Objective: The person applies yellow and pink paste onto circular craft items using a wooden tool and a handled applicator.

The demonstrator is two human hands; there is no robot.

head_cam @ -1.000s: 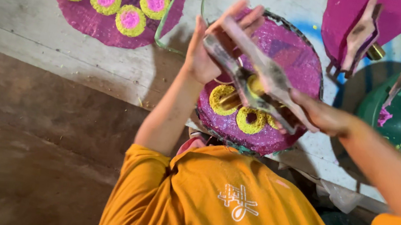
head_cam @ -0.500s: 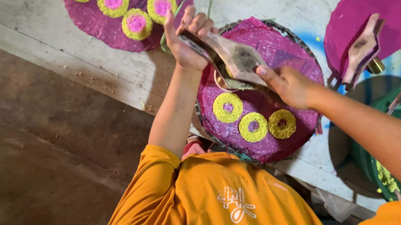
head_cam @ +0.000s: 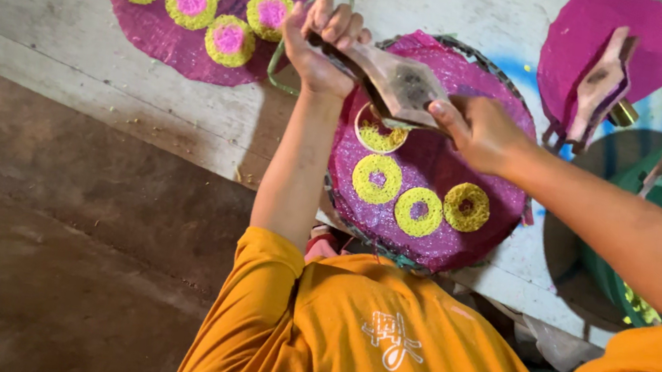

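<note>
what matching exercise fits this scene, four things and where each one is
Things:
1. wooden press
2. plain yellow rings
3. pink-centred rings
4. second wooden press

Places:
A. on the upper right pink mat
B. on the upper left purple mat
C. held in both hands
D. on the middle purple tray, below the hands

Pairs: 1-C, 2-D, 3-B, 4-A

One head-worn camera looks steeply down, close over the pink round mat point(head_cam: 473, 102), seemingly tilted.
</note>
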